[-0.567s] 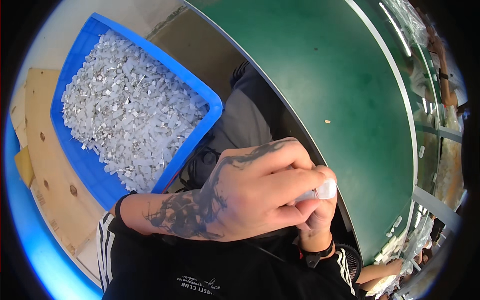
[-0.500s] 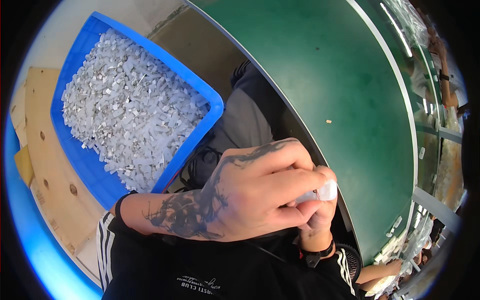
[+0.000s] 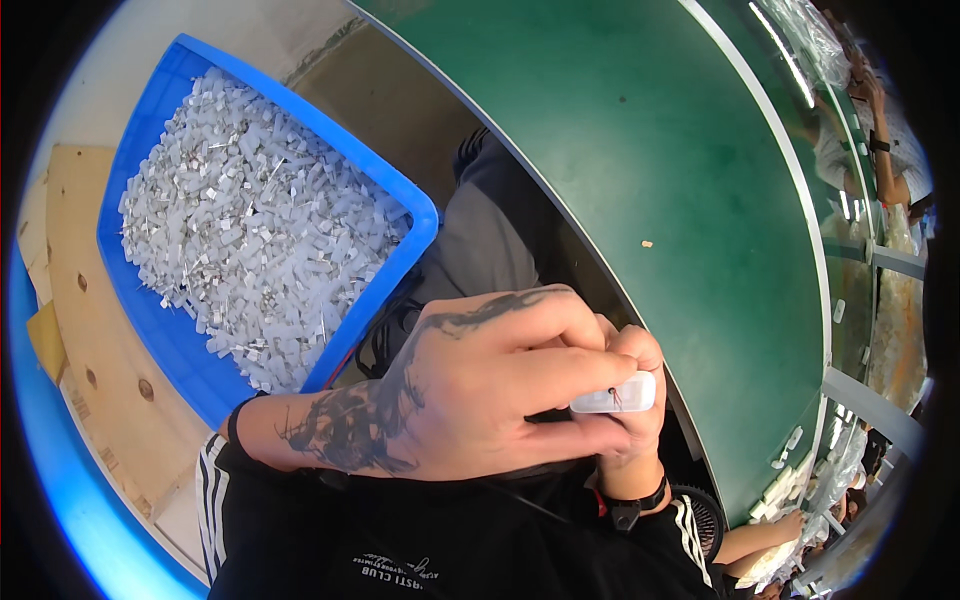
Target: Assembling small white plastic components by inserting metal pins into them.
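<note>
Close in front of my body, both hands meet on a small whitish plastic piece (image 3: pixel 590 402) with a rounded end and thin dark reddish strands on its face. My left hand (image 3: pixel 490 385), tattooed across its back, has its thumb and index finger closed on either side of the piece. Behind and under it is my right hand (image 3: pixel 643 435), its fingers curled around the far end; most of them are hidden by the left hand. A blue tub (image 3: pixel 425 225) to the left holds a heap of similar whitish pieces (image 3: pixel 260 220), some with thin metal bits.
A green tabletop (image 3: pixel 700 200) curves along the right, with a tiny tan scrap (image 3: pixel 647 244) on it. White pieces (image 3: pixel 780 495) lie at its near right end, beside another person's hand (image 3: pixel 785 528). A wooden board (image 3: pixel 100 350) stands left of the tub.
The whitish piece has turned so that more of its face and the strands show. Both hands have shifted slightly left and down in view, still gripping it.
</note>
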Available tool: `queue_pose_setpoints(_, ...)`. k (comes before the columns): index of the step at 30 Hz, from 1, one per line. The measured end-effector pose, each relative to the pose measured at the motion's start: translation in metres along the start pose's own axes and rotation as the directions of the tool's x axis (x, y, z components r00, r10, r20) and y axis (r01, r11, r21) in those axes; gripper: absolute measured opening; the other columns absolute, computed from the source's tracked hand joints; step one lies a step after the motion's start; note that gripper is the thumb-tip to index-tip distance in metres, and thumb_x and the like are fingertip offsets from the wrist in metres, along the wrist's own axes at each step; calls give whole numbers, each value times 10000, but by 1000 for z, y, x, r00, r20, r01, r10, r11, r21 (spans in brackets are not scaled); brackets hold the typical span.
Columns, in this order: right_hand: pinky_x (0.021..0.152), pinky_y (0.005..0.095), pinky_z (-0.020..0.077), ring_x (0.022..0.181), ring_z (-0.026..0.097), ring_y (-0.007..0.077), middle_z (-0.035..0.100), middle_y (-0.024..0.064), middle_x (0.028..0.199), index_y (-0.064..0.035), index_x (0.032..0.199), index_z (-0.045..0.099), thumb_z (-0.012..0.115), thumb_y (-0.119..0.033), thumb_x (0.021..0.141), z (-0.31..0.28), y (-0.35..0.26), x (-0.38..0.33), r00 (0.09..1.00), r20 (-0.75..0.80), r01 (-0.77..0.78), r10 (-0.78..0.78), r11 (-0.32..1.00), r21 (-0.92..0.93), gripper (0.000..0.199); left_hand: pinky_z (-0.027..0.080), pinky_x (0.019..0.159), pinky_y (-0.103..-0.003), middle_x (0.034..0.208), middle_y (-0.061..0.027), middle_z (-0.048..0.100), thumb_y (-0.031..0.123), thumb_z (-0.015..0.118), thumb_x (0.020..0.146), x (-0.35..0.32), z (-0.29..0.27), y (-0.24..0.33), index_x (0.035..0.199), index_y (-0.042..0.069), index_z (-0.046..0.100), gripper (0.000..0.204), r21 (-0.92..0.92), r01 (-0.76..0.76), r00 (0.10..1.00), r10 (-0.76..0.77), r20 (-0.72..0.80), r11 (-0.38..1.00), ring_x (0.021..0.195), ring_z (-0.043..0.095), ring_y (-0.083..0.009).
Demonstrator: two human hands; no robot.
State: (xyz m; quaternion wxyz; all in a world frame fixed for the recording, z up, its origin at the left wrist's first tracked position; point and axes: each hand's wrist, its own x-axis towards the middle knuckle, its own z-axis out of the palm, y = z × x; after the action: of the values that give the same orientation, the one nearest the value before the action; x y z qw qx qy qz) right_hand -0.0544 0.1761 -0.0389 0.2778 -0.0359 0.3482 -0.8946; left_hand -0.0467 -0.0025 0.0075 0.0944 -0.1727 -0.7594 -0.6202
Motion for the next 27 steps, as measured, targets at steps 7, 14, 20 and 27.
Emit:
queue_pose_setpoints(7, 726, 292, 477, 829, 589, 188, 613, 119, 910, 8, 970, 646, 727, -82, 790, -10, -5, 2, 992, 58, 126, -112, 896, -426, 217, 466, 535, -260, 821, -20, 584, 127, 844, 667, 4, -1, -4, 972, 61, 704, 342, 120, -85, 996, 82, 26, 989, 630, 591, -139)
queue_pose_setpoints(14, 703, 275, 479, 827, 574, 173, 560, 90, 873, -23, 912, 532, 709, -335, 821, 7, 0, -10, 964, -173, 84, -201, 851, -519, 370, 516, 579, -285, 842, -11, 615, 177, 790, 708, -6, 4, -6, 931, 123, 709, 243, 88, -26, 990, 38, -132, 996, 700, 640, -168)
queue_pose_setpoints(20, 963, 371, 417, 1100, 510, 219, 453, 117, 1097, -67, 1046, 430, 401, -381, 873, 0, 2, -17, 921, -365, -64, -136, 871, -487, 360, 488, 614, -358, 829, -67, 548, 201, 741, 744, -13, 11, -7, 870, 35, 646, 229, 49, 2, 972, 10, -236, 999, 733, 615, -241)
queue_pose_setpoints(27, 533, 150, 394, 736, 498, 41, 560, 131, 1185, 19, 1283, 399, 507, -290, 952, -5, -18, -12, 876, -398, 13, -274, 837, -548, 465, 488, 628, -370, 835, -81, 566, 244, 742, 763, -22, -35, -5, 913, 42, 656, 266, -9, 54, 994, -55, -97, 999, 758, 620, -258)
